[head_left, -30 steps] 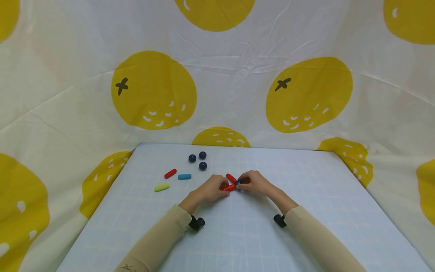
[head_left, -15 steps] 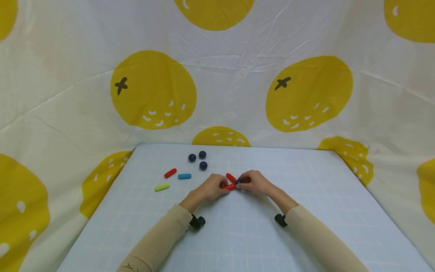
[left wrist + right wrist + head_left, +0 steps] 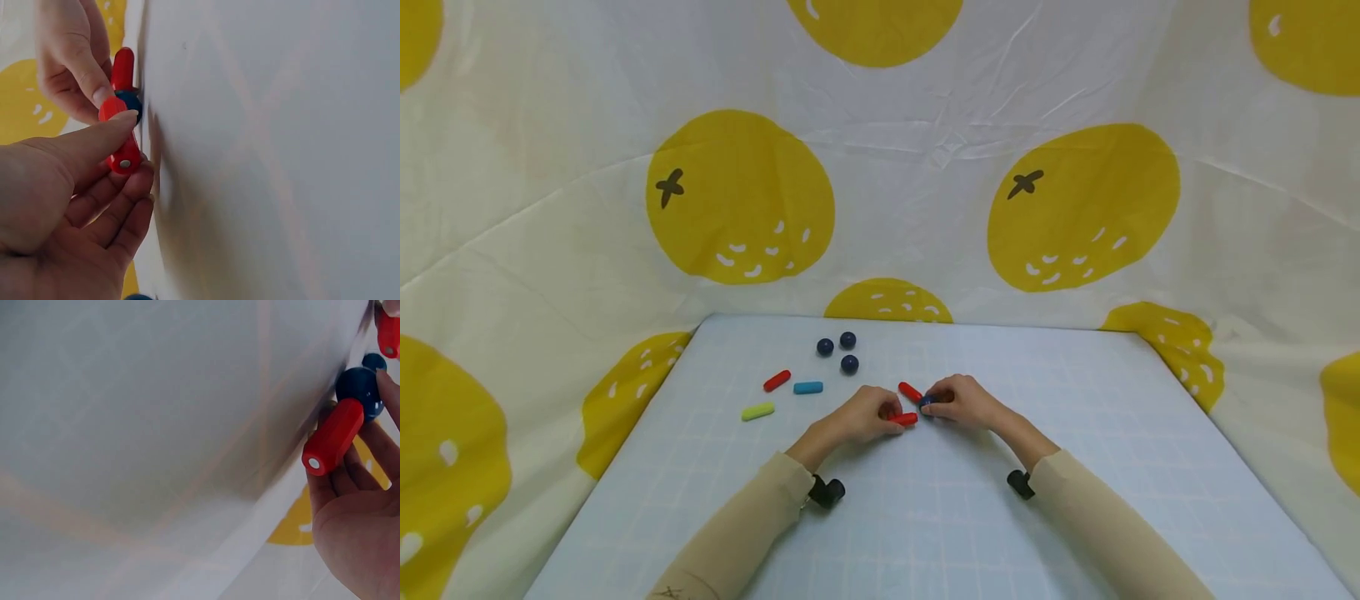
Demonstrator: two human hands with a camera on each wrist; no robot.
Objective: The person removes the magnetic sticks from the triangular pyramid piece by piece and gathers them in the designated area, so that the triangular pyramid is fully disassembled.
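Note:
My left hand [image 3: 867,414] pinches a red magnetic rod [image 3: 906,419] between thumb and fingers; a round metal tip shows at its end in the left wrist view. Beside it, my right hand [image 3: 959,403] grips a dark blue ball [image 3: 358,392]. A second red rod [image 3: 334,439] sticks out from that ball, pointing away from me in the head view. Between the ball and the left hand's rod there is a small gap. The left thumb covers the middle of its rod [image 3: 125,155] in the left wrist view.
At the back left of the table [image 3: 1075,517] lie several loose pieces: dark blue balls [image 3: 849,364], a red rod [image 3: 777,381], a light blue rod [image 3: 808,387] and a yellow-green rod [image 3: 757,412]. A fruit-print cloth [image 3: 910,208] hangs behind the table.
The rod in my left hand, earlier with its end at the ball, has shifted slightly toward me and away from it. My right hand stays almost still with the ball.

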